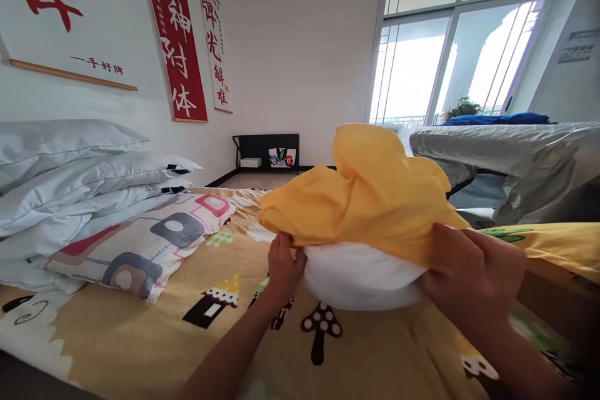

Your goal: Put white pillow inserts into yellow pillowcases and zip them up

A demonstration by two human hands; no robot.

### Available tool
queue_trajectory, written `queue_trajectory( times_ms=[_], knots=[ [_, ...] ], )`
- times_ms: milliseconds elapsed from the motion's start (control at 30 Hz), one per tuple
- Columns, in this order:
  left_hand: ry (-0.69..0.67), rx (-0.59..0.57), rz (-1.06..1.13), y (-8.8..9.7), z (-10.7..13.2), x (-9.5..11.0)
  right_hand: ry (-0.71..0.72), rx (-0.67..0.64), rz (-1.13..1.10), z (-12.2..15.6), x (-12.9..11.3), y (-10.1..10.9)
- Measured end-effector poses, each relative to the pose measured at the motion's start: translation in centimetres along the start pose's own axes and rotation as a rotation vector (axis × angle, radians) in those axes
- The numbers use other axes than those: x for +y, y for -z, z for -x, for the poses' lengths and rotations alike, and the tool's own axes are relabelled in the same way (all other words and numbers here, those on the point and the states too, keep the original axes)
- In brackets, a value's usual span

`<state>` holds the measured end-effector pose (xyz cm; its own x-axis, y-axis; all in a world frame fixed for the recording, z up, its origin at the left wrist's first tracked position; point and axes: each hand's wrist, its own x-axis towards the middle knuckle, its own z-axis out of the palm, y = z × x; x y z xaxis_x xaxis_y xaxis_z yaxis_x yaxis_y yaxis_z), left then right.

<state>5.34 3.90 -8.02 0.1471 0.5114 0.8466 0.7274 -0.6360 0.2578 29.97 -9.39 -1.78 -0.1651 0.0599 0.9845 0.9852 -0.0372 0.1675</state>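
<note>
Left hand point(284, 267) and right hand point(473, 269) each held the edge of a yellow cloth cover point(375, 200), one at either side. The left pinched the lower left edge between thumb and fingers, while the right gripped the lower right edge in curled fingers. The cover rose in loose folds near the middle of the view, above a brown printed blanket point(140, 350). Between the hands, just below the cover's edge, bulged a rounded white cushion point(360, 278); how far it reached up inside the folds, I could not tell.

Nearer the viewer, a dark mushroom print point(321, 328) with pale spots showed on the blanket, and a small house print point(213, 300) lay left of the left hand. Farther left, a patterned pillow point(135, 234) leaned against a stack of white pillows point(94, 181). A red scroll point(175, 37) hung on the wall behind them. Across the room, a low black stand point(265, 140) held a white box point(250, 162) and a printed bag point(282, 157). On the right, below the window point(412, 69), plastic sheeting point(506, 144) covered a bulky object, with something blue point(504, 119) lying on top
</note>
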Motion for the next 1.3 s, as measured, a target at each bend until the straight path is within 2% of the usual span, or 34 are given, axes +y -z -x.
queue_trajectory(
  times_ms=[133,233,300,367,433,500,567,633,700,800,867,1000,1067,1133,1167,1200,1233,1300],
  knots=[
    [-0.253,-0.102,-0.064,2.3,-7.7,1.1,0.184,-0.028,0.236,-3.7,1.9,-0.1],
    [-0.36,-0.116,-0.107,6.0,-14.2,2.0,0.209,-0.091,0.244,-7.3,1.4,0.3],
    [-0.371,-0.055,-0.147,9.4,-18.2,3.3,0.187,-0.056,0.165,-9.5,-0.1,1.1],
    [-0.313,0.134,-0.221,13.5,-21.3,5.4,0.157,0.067,0.068,-11.0,-2.2,2.1],
    [-0.312,0.241,-0.243,17.6,-23.2,7.9,0.122,0.217,-0.01,-11.7,-4.7,2.9],
    [-0.346,0.169,-0.321,21.0,-24.1,10.2,0.054,0.319,-0.094,-11.3,-6.9,2.9],
    [-0.385,0.049,-0.441,22.8,-23.9,11.6,0.004,0.344,-0.209,-10.2,-8.5,2.2],
    [-0.439,-0.051,-0.554,22.8,-23.0,11.9,0.003,0.311,-0.319,-8.9,-9.4,1.3],
    [-0.506,-0.114,-0.596,21.4,-21.8,11.4,0.042,0.242,-0.398,-7.7,-9.7,0.8],
    [-0.552,-0.096,-0.532,18.0,-19.7,10.6,0.042,0.149,-0.398,-7.2,-8.8,1.1],
    [-0.59,-0.056,-0.476,15.7,-18.3,10.9,-0.019,0.104,-0.334,-7.6,-7.3,1.6],
    [-0.719,-0.041,-0.365,12.6,-15.8,14.1,-0.23,-0.069,-0.291,-8.1,-2.6,1.7],
    [-0.757,-0.096,-0.302,11.9,-14.6,16.1,-0.379,-0.287,-0.475,-7.6,-0.1,1.2],
    [-0.787,-0.168,-0.216,11.9,-13.5,17.2,-0.534,-0.57,-0.759,-6.4,1.8,0.7],
    [-0.798,-0.2,-0.16,11.9,-13.0,17.3,-0.606,-0.676,-0.882,-5.6,2.6,0.4],
    [-0.811,-0.22,-0.095,12.0,-12.4,17.0,-0.675,-0.73,-0.97,-4.7,3.1,0.2],
    [-0.828,-0.221,-0.021,12.0,-11.7,16.3,-0.74,-0.736,-1.019,-3.7,3.5,0.0],
    [-0.858,-0.126,0.138,11.6,-10.1,14.1,-0.842,-0.681,-1.019,-1.6,4.2,-0.4]
  ],
)
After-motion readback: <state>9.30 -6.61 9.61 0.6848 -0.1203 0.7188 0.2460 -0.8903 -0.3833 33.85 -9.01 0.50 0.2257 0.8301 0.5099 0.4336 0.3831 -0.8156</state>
